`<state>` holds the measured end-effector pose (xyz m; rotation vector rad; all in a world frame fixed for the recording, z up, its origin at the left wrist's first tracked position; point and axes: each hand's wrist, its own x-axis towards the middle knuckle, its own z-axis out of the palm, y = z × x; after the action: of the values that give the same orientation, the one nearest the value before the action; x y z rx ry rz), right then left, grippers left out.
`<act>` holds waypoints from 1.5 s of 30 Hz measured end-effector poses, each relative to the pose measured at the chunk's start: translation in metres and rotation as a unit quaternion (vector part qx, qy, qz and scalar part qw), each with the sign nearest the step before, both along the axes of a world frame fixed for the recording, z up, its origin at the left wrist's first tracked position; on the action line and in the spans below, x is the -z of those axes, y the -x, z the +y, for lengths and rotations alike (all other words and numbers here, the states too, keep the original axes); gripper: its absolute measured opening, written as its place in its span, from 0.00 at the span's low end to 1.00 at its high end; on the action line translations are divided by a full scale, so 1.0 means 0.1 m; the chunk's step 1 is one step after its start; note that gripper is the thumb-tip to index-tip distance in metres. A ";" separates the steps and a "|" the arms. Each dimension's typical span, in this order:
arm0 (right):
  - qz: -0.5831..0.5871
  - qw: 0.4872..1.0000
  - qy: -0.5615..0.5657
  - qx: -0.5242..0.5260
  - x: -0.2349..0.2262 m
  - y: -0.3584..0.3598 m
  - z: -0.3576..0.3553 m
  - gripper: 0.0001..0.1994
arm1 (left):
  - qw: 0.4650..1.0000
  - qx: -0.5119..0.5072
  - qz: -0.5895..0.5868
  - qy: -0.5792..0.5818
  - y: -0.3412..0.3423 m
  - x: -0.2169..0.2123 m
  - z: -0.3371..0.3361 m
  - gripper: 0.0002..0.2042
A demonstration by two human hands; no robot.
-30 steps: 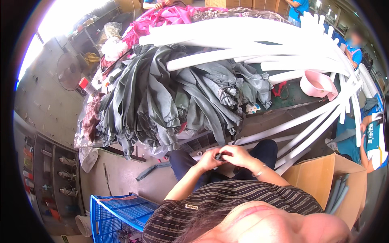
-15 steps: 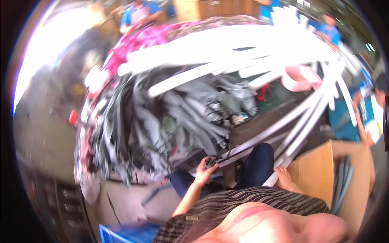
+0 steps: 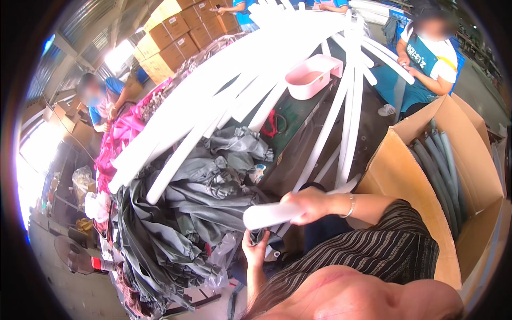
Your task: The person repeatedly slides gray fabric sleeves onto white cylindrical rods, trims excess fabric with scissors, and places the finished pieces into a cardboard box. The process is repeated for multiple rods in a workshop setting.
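Observation:
My right hand (image 3: 308,206) is wrapped round a white foam tube (image 3: 269,215), somewhat blurred, whose blunt end points left. Just below that end, my left hand (image 3: 255,248) grips the gathered end of a dark grey fabric sleeve (image 3: 258,235). The tube's end is above the sleeve's mouth; whether they touch, I cannot tell. A heap of grey fabric sleeves (image 3: 176,224) lies to the left of my hands. Beyond it, a large bundle of white foam tubes (image 3: 213,90) stretches across the table.
An open cardboard box (image 3: 416,208) at my right holds several grey covered tubes (image 3: 440,160). A pink plastic bin (image 3: 309,85) stands on the table. Pink fabric (image 3: 120,141) lies along the far left. Co-workers sit at the far right (image 3: 426,58) and far left (image 3: 104,98).
My right hand has lifted the white foam tube from low at the right and brought it left, above my left hand. My left hand keeps the grey sleeve. The whole view has turned rightward.

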<state>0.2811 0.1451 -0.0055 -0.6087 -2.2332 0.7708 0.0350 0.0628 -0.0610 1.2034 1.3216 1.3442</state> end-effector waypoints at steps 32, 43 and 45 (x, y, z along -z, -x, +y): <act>-0.127 0.754 0.507 -0.399 0.34 1.89 -0.01 0.31 | 0.959 -0.258 0.117 -0.002 0.55 0.06 -1.08 0.29; -0.149 0.783 0.481 -0.366 0.34 1.84 -0.09 0.27 | 0.922 -0.264 -0.277 0.063 0.52 0.16 -1.06 0.12; -0.199 0.792 0.450 -0.362 0.27 1.83 -0.11 0.27 | 0.931 -0.275 -0.226 0.086 0.45 0.10 -1.02 0.10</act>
<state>0.0979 0.1345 -0.0326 -0.2967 -2.3726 2.3688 -0.0097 -0.0393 -0.0715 0.3618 1.4413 1.7214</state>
